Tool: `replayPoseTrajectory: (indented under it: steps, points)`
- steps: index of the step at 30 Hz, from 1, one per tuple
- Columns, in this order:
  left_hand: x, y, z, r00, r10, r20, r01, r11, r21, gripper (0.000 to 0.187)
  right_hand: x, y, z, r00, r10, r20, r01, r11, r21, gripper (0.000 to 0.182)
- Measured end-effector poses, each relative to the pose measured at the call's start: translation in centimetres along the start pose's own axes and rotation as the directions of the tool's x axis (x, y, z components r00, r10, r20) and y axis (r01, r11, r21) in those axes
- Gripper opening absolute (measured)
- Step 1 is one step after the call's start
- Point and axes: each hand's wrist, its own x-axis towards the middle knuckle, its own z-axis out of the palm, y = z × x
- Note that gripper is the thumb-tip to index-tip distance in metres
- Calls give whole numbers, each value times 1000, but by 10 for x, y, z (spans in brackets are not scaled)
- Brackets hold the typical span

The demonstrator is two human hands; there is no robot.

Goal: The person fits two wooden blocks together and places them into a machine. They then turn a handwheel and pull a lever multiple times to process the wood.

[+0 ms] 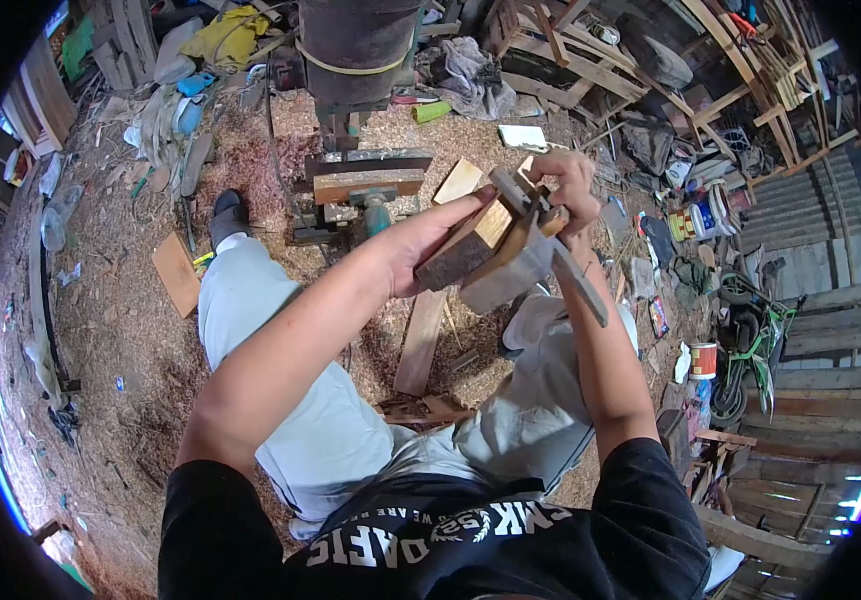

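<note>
Hands: I see two, both bare, raised over the lap.
Left hand (421, 245): fingers laid flat and pressed along the near side of one wood block (471, 245), gripping it.
Right hand (569, 180): fingers curled, pinching the top of one grey metal tool (541, 255) with a long flat blade, set against the block's right side.
Block: rectangular, rough brown faces, one pale cut end, held mid-air centre of view.
Floor: sawdust (131, 300) everywhere; one plank (419, 340) lies below the hands, two flat offcuts further left and centre.
Far: one dark drum (359, 45) on a stand, timber frames stacked far right.
</note>
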Motion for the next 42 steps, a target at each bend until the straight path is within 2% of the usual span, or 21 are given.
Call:
replayPoseTrajectory:
  steps: [2, 4, 7, 9, 12, 14, 15, 18, 19, 20, 22, 25, 26, 28, 29, 30, 33, 36, 38, 40, 42]
  points:
    - [3, -1, -5, 999, 21, 44, -19, 999, -29, 48, 1, -5, 1, 996, -37, 82, 44, 995, -91, 28]
    - [6, -4, -9, 1000, 23, 17, -22, 999, -49, 46, -1, -6, 2, 994, -45, 95, 54, 994, -92, 27]
    - [9, -8, -13, 999, -2, 33, 7, 990, -142, 47, 3, -10, -2, 992, -67, 111, 81, 989, -121, 35]
    - [7, -11, -11, 997, -14, 72, 26, 985, -168, 51, 6, -20, -7, 993, 29, 111, -14, 990, -138, 42]
    - [8, -14, -2, 988, -14, 153, 57, 959, -278, 55, -15, 10, -1, 995, 10, 102, 12, 977, -213, 48]
    - [9, -18, 0, 993, 18, 118, 19, 951, -308, 55, -16, 22, 0, 996, -14, 83, 32, 974, -223, 64]
    - [11, -20, 0, 995, 55, 80, -24, 939, -343, 56, -8, 22, 0, 998, -39, 55, 53, 960, -277, 61]
    - [15, -22, 1, 990, 116, 84, -66, 891, -449, 55, 1, -1, -18, 993, 72, 96, -39, 951, -307, 83]
    - [11, -23, 1, 996, 89, -7, -83, 895, -438, 52, -6, 9, -25, 976, 173, 136, -113, 924, -366, 92]
    - [11, -21, 3, 996, 84, -6, -79, 898, -433, 52, -10, 14, -30, 947, 274, 170, -180, 887, -425, 101]
    - [11, -18, 4, 987, 128, -93, -157, 871, -465, 48, -12, 19, -40, 918, 373, 135, -258, 820, -512, 92]
    - [10, -13, 4, 983, 143, -113, -177, 891, -419, 46, -16, 33, -48, 759, 649, -43, -640, 733, -230, 73]
    - [9, -11, 6, 978, 156, -141, -199, 902, -384, 45, -19, 33, -50, 758, 651, -45, -642, 732, -229, 73]
    - [12, -12, 5, 968, 159, -195, -223, 900, -374, 46, -16, 27, -51, 735, 660, 157, -671, 741, 26, 60]
    - [14, -12, 4, 955, 163, -248, -247, 898, -363, 47, -18, 23, -49, 798, 562, 218, -575, 818, -2, 75]
    - [15, -12, 3, 955, 159, -250, -244, 901, -359, 47, -17, 16, -44, 797, 565, 213, -579, 816, 0, 75]
    - [18, -12, 1, 941, 150, -303, -251, 910, -329, 48, -7, -6, -28, 722, 501, 476, -619, 776, 122, 110]
    - [20, -14, -1, 952, 176, -250, -248, 922, -298, 49, -5, -20, -12, 732, 467, 496, -614, 768, 183, 99]
    - [23, -16, -3, 949, 190, -253, -256, 932, -259, 48, -6, -23, -7, 684, 490, 541, -647, 750, 139, 99]
    - [28, -18, -9, 949, 181, -259, -249, 933, -260, 47, -10, -24, 1, 596, 562, 573, -756, 633, 165, 97]
    - [34, -20, -21, 949, 170, -266, -240, 935, -261, 47, -14, -20, 5, 590, 574, 569, -769, 613, 179, 94]
